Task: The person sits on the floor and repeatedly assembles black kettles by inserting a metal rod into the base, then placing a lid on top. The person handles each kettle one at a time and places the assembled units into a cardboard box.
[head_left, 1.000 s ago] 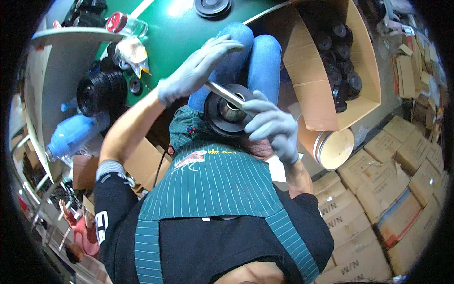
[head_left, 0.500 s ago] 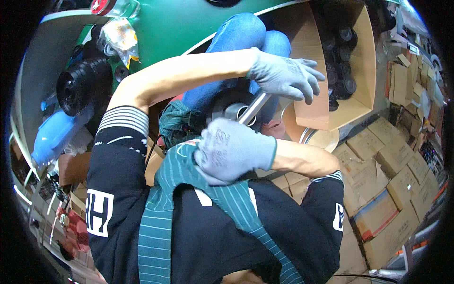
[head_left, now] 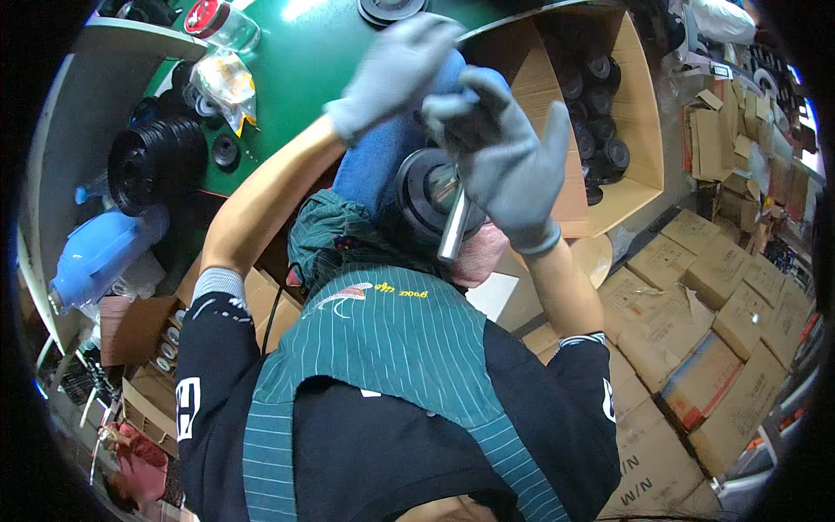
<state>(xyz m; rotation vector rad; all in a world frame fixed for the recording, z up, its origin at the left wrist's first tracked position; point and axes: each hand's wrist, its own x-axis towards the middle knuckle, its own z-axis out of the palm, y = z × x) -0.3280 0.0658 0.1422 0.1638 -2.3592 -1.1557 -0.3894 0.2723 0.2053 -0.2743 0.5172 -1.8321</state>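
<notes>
Grey knit gloves cover both hands. My left hand [head_left: 396, 78] reaches over my knee toward the green table's edge, fingers stretched out and slightly blurred. Close to its fingertips a black round disc [head_left: 391, 9] lies on the tabletop. My right hand [head_left: 513, 165] is raised with its palm showing, thumb and fingers apart. Beside that palm a shiny metal bar [head_left: 454, 228] slants across a black round piece with a metal centre [head_left: 417, 196], set between my legs. The bar's near end is free; its far end is hidden by the right hand.
An open cardboard box [head_left: 639, 113] of black round parts stands right of my knees. On the green table [head_left: 296, 70] are a red-lidded jar [head_left: 230, 26] and a plastic packet [head_left: 224, 85]. Stacked black discs [head_left: 156, 161] sit left. Flattened cartons [head_left: 713, 296] cover the right floor.
My left hand has left the bar and moved up and left to the table edge. My right hand has released the bar's near end and risen to its far end, opening.
</notes>
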